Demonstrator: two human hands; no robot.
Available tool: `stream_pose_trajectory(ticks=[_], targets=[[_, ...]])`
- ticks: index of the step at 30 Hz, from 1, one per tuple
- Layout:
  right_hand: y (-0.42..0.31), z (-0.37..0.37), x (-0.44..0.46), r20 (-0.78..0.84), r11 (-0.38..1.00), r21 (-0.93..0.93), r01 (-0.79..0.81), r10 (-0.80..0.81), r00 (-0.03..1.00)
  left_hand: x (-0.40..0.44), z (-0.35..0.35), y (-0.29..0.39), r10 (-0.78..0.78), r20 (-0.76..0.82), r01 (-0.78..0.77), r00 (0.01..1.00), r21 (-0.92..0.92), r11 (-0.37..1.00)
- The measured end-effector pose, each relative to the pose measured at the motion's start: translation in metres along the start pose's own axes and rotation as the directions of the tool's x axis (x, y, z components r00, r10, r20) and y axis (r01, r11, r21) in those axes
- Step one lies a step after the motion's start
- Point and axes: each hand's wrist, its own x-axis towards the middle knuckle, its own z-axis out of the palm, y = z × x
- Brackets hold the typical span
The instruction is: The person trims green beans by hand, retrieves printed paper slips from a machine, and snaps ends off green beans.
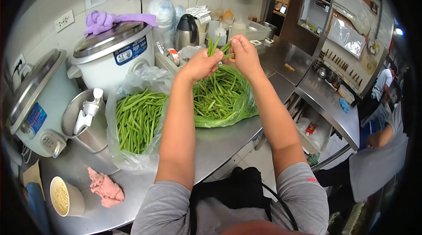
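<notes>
My left hand (203,64) and my right hand (244,54) are raised close together, both closed on green beans (213,47). Several bean ends stick up from the left fingers, and another bean is pinched by the right. Below them an open plastic bag (220,123) is full of green beans (215,96), with small trimmed-looking pieces heaped at its front. Left of my forearm, a second clear plastic bag (115,158) holds whole green beans (140,120).
Rice cookers (112,54) stand along the left wall, one topped by a purple cloth (103,20). Nearer are a metal pot (94,140), a paper cup of noodles (66,197) and a pink lump (105,187). A thermos (187,32) stands behind the bags. Other people (384,85) are at the right.
</notes>
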Motion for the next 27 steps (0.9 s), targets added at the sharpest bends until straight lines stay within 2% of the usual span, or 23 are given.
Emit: stream_pose_trajectory(ticks=[3,6,9,12,15,18,19,22,23,24,26,27], targets=[[-0.001,0.002,0.001,0.019,0.962,0.269,-0.052,0.049,0.999,-0.002,0.001,0.003,-0.020,0.005,0.020,1.000,0.016,1.000],[0.011,0.002,0.003,0.037,0.963,0.257,-0.077,0.070,0.997,-0.002,-0.004,0.003,-0.036,0.005,0.036,0.999,0.067,0.997],[0.017,-0.001,0.003,-0.012,0.999,-0.041,0.031,-0.031,0.999,0.001,-0.002,-0.001,-0.004,-0.027,0.006,1.000,0.089,0.996],[0.011,0.001,-0.003,0.054,0.984,0.070,-0.164,0.160,0.986,0.003,0.001,-0.003,-0.001,-0.095,0.009,0.995,0.080,0.997],[0.025,-0.003,-0.004,0.158,0.977,-0.029,-0.211,0.213,0.964,0.004,0.000,-0.004,0.001,-0.129,0.012,0.992,0.098,0.995],[0.014,-0.006,-0.008,0.075,0.968,0.119,-0.220,0.212,0.974,0.004,0.002,-0.003,-0.019,-0.091,0.031,0.996,0.125,0.992],[0.008,-0.008,-0.006,0.078,0.939,0.255,-0.232,0.219,0.973,0.004,0.003,-0.003,-0.033,-0.071,0.042,0.997,0.134,0.990],[-0.007,-0.011,-0.004,0.003,0.973,0.191,-0.129,0.131,0.991,0.003,0.010,0.002,-0.021,-0.032,0.024,0.999,0.088,0.996],[-0.007,-0.016,0.001,-0.096,0.988,0.152,-0.022,0.037,0.995,0.003,0.007,0.001,-0.030,-0.066,0.038,0.997,0.128,0.991],[-0.007,-0.029,0.009,-0.172,0.992,0.125,-0.008,0.030,0.985,0.003,0.001,0.000,-0.037,-0.102,0.053,0.994,0.165,0.985],[-0.007,-0.043,0.012,-0.197,0.969,0.224,0.102,-0.058,0.979,-0.001,-0.011,-0.002,-0.056,-0.142,0.080,0.988,0.164,0.983],[-0.005,-0.047,0.011,-0.178,0.993,0.105,0.054,-0.035,0.983,-0.005,-0.016,0.000,-0.070,-0.147,0.089,0.987,0.127,0.988]])
